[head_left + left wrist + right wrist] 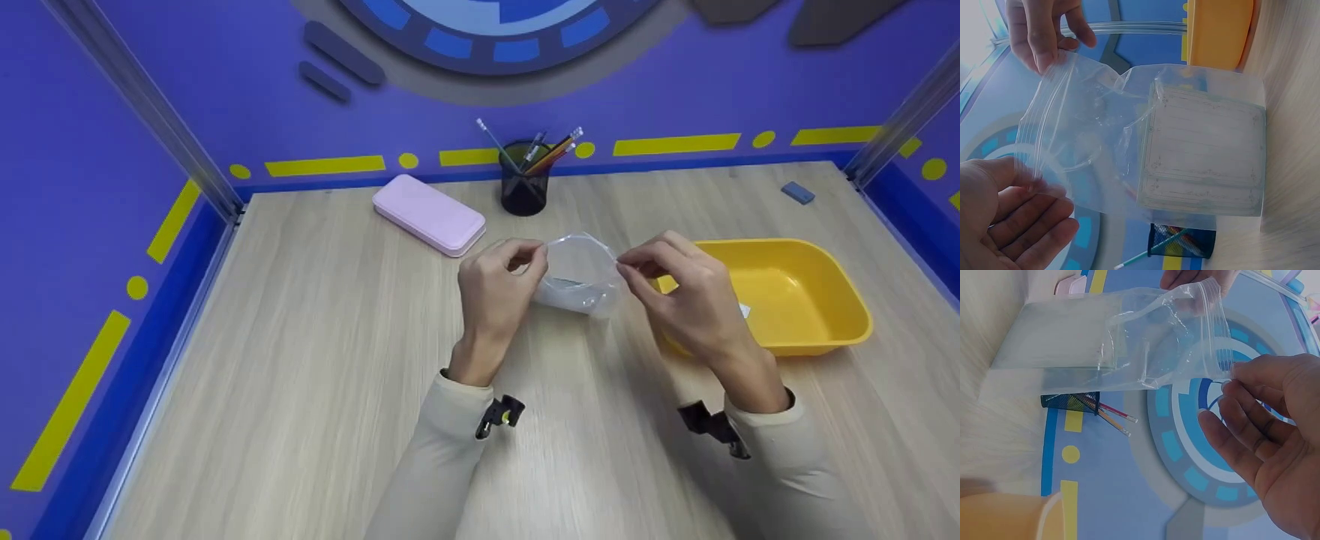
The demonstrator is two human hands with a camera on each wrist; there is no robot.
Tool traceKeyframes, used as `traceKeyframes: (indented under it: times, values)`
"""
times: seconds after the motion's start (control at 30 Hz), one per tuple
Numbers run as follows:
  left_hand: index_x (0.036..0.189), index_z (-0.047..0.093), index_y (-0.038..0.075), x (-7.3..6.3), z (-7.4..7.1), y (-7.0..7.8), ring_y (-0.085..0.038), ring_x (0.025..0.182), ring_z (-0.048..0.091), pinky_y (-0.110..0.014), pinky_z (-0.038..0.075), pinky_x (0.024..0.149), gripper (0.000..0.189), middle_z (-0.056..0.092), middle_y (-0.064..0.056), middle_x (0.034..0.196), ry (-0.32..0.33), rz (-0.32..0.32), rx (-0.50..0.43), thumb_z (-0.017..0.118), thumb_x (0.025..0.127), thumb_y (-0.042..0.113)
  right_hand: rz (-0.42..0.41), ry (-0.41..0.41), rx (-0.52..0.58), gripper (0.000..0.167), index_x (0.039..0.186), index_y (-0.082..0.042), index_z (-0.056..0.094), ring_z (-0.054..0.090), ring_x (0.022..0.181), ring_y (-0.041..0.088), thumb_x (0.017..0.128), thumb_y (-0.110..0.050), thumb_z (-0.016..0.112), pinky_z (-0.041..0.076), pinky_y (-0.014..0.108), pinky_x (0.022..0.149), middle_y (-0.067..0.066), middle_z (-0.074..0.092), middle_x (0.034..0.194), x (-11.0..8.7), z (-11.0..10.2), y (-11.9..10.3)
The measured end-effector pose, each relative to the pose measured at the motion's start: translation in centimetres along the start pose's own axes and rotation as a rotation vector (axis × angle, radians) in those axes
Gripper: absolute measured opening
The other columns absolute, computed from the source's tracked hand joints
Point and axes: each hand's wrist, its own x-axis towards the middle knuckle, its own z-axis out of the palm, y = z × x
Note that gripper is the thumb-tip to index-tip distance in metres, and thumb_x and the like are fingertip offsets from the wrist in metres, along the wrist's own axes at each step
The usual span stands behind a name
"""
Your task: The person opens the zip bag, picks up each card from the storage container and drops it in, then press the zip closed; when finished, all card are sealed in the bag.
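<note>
A clear zip-lock bag [581, 259] hangs upright between both hands, its mouth held apart. Inside, at the bottom, lies a pale rectangular pad of paper [1202, 152] with faint printed lines and a decorated border. My left hand [499, 289] pinches one top corner of the bag between thumb and forefinger. The opposite corner is pinched by my right hand [686, 292], its other fingers loosely bent in the right wrist view. In the left wrist view the bag's lower edge meets the wooden tabletop [1292, 140].
A yellow tray [795, 300] stands just right of the right hand, with a small white item [744, 310] partly hidden in it. Behind the bag are a black mesh pencil cup [523, 191] and a pink case [429, 214]. A blue eraser [798, 193] lies at the back right.
</note>
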Motion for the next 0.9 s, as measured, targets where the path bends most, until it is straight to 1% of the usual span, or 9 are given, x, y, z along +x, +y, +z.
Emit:
traceKeyframes:
  times: [0.17,0.23,0.47,0.57,0.73,0.9]
  values:
    - [0.087,0.083,0.003,0.0,0.0,0.0,-0.013,0.073,0.073,-0.023,0.058,0.071,0.005,0.078,-0.002,0.082,-0.008,-0.011,-0.011,0.078,0.088,0.004,0.006,-0.004,-0.013,0.019,0.103,0.000,0.076,0.069,0.086,0.015,0.087,0.009,0.082,0.052,0.012,0.085,0.006,0.071,0.097,0.1,-0.7,0.3]
    - [0.087,0.083,0.003,0.0,-0.1,0.0,-0.013,0.073,0.073,-0.023,0.058,0.071,0.005,0.078,-0.002,0.082,-0.011,-0.013,-0.015,0.077,0.089,0.005,0.023,-0.005,-0.021,0.019,0.103,0.000,0.076,0.069,0.087,0.015,0.087,0.008,0.082,0.052,0.012,0.086,0.006,0.072,0.098,0.2,-1.1,0.6]
    - [0.087,0.083,0.003,0.0,0.0,-0.1,-0.013,0.072,0.073,-0.023,0.058,0.070,0.006,0.078,-0.003,0.081,-0.004,-0.003,-0.013,0.077,0.088,0.005,0.154,-0.026,-0.057,0.013,0.104,-0.002,0.077,0.066,0.090,0.009,0.092,0.002,0.080,0.050,0.009,0.086,0.004,0.073,0.099,0.1,-2.6,2.0]
    - [0.087,0.083,0.003,0.0,0.0,-0.2,-0.013,0.072,0.073,-0.023,0.058,0.070,0.006,0.078,-0.003,0.082,-0.008,-0.005,-0.018,0.077,0.088,0.005,0.201,-0.038,-0.071,0.012,0.104,-0.002,0.077,0.065,0.090,0.010,0.093,0.001,0.080,0.048,0.007,0.085,0.005,0.073,0.100,-0.1,-3.0,2.9]
    - [0.088,0.082,0.002,0.0,0.0,-0.2,-0.013,0.073,0.074,-0.024,0.058,0.070,0.005,0.078,-0.003,0.082,-0.009,-0.006,-0.024,0.078,0.088,0.004,0.280,-0.090,-0.092,0.012,0.106,-0.001,0.076,0.068,0.093,0.019,0.095,-0.002,0.079,0.045,0.004,0.083,0.009,0.073,0.102,-0.5,-3.3,4.6]
    - [0.087,0.082,0.003,0.0,0.0,-0.1,-0.014,0.072,0.074,-0.024,0.059,0.070,0.004,0.078,-0.004,0.081,0.000,0.004,-0.020,0.078,0.088,0.002,0.389,-0.167,-0.098,0.015,0.109,0.003,0.075,0.069,0.097,0.034,0.097,-0.006,0.077,0.039,0.001,0.081,0.018,0.073,0.106,-0.9,-3.5,6.3]
